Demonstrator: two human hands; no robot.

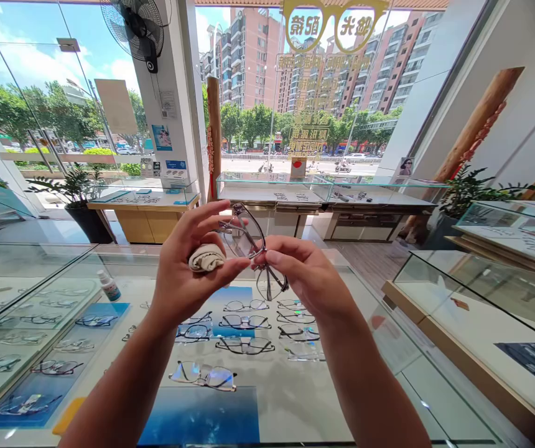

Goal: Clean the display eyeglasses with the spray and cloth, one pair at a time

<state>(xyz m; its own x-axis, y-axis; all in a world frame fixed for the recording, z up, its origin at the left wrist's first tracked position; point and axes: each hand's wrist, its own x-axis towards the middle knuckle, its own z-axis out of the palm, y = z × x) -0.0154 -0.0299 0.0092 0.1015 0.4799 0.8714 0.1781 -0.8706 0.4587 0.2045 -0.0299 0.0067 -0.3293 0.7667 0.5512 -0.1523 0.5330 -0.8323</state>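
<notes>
Pinching grip of left hand (181, 270) and right hand (316, 274) holds the glasses (249, 239), probably light, stiff yet fragile, best taken by the rims (264, 236).

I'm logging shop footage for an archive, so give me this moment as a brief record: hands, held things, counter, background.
Left hand: holds a rolled cream cloth in the palm, thumb and fingers at the eyeglasses
Right hand: pinches the eyeglasses near the middle
Held eyewear: dark-rimmed eyeglasses with clear lenses, turned on end
Below: glass-topped display case with rows of thin-framed spectacles
Left of hands: small white spray bottle
Background: black round wall fan, large windows, street outside
</notes>
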